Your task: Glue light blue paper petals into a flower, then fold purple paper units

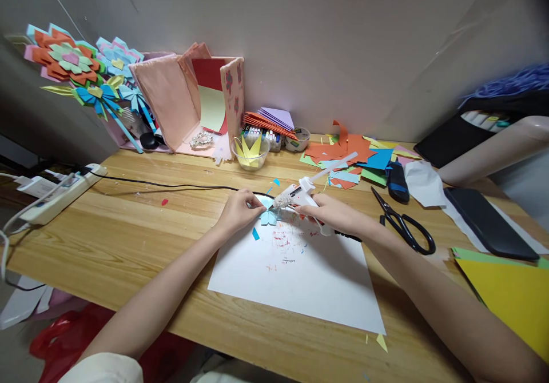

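Observation:
A light blue folded paper flower (269,216) lies over the top edge of a white sheet (291,291) marked with coloured specks. My left hand (241,211) pinches the flower's left side between thumb and fingertips. In my right hand (326,211) is a white glue gun (295,194), its nozzle pointing down-left at the flower's centre and a clear glue stick (334,167) out of its back. My right fingers are wrapped round its handle. Small blue scraps (256,234) lie beside the flower.
Black scissors (403,223), a cutter (397,183) and a black phone (489,223) lie to the right. Behind are paper scraps (355,148), a clear bowl (251,157) and a pink box (158,97). A power strip (64,194) with a black cable is left; yellow paper (510,297) lies front right.

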